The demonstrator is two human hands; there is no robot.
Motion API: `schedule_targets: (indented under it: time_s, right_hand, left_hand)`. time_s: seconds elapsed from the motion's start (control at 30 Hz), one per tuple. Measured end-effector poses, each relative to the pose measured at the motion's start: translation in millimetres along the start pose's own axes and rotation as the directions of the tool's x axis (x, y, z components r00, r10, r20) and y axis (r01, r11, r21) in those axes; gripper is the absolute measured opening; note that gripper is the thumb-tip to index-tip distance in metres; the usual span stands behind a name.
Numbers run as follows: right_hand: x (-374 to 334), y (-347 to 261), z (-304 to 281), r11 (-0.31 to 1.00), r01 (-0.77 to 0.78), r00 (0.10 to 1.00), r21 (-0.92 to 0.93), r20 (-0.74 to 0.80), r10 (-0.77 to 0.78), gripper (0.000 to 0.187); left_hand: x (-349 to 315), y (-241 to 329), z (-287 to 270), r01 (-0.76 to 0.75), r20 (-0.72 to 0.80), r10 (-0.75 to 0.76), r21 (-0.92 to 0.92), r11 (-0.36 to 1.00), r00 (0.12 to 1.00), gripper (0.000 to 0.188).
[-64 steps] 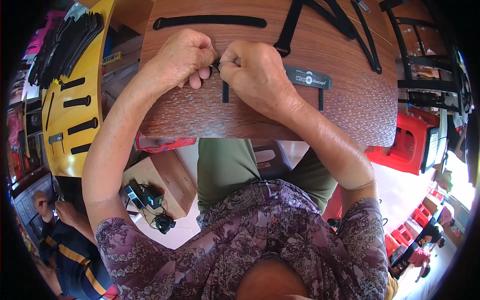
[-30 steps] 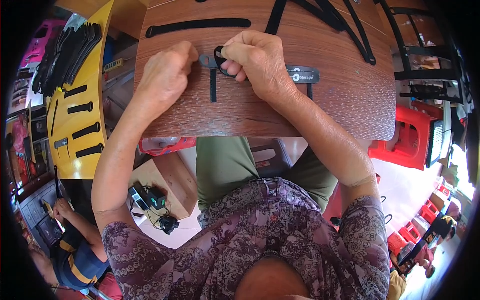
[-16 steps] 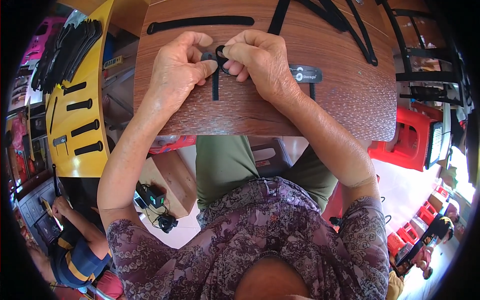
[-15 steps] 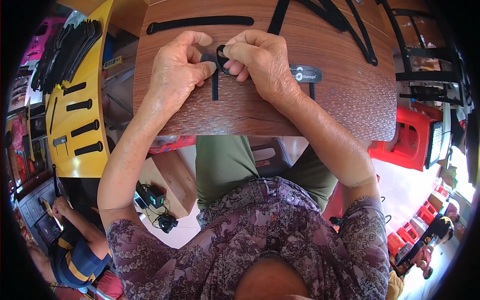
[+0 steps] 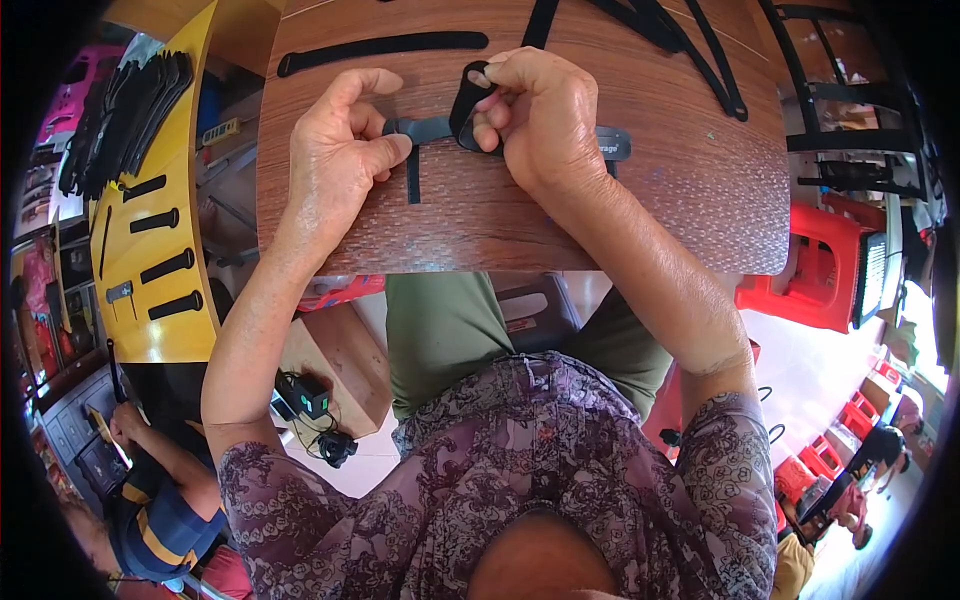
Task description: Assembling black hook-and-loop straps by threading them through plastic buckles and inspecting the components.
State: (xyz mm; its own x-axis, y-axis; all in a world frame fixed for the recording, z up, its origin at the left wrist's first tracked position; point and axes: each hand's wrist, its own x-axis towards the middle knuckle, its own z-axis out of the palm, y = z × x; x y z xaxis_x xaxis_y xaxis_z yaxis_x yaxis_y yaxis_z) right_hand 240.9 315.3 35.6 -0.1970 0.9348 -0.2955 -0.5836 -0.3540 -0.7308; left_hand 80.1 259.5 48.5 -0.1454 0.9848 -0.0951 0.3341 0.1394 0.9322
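A dark grey band (image 5: 432, 129) runs left to right across the brown wooden table (image 5: 560, 235), its printed right end showing beyond my right wrist. Thin black strips hang from it toward me. At its left end, my left hand (image 5: 340, 140) grips with the thumb, while the index finger arches away above. My right hand (image 5: 550, 115) pinches the end of a black hook-and-loop strap (image 5: 465, 105) between thumb and fingers. This strap curls up from the band in a loop. My right fingers hide where the two meet.
Another black strap (image 5: 385, 50) lies flat beyond my hands, with longer black straps (image 5: 690, 50) at the far right. On the left, a yellow table (image 5: 175, 325) carries a pile of black straps (image 5: 125, 120) and several single ones. A red stool (image 5: 825, 270) stands right; a co-worker (image 5: 165, 520) sits lower left.
My right hand has moved right and away from my left, drawing the black strap into a taller loop. More of the grey band shows between my hands. The whole view has shifted slightly.
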Motion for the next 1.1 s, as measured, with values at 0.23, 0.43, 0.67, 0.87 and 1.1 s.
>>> schedule_targets:
  time_s: [0.23,0.43,0.67,0.87,1.1]
  right_hand:
    - [3,3,-4,0.999,0.02,1.0,0.037,0.018,-0.021,0.009]
    - [2,1,-9,0.976,-0.021,0.999,0.218,-0.024,0.027,0.011]
    - [0,-6,-12,0.948,-0.05,0.993,0.314,-0.09,0.082,0.01]
    - [-2,-6,-10,0.953,-0.071,0.993,0.295,-0.069,0.095,0.01]
    - [-1,1,-4,0.997,0.031,0.999,0.076,0.04,-0.034,0.009]
  left_hand:
    - [-1,0,0,-0.04,-0.029,0.041,0.063,0.997,0.999,0.044]
    - [2,2,1,-0.017,-0.017,0.017,0.008,1.0,1.0,0.046]
    - [0,5,0,0.009,-0.018,-0.009,-0.015,1.0,1.0,0.045]
    - [-2,-3,0,-0.022,-0.02,0.024,0.093,0.995,1.0,0.04]
    - [-9,3,-11,0.036,0.05,-0.048,0.224,0.974,0.998,0.033]
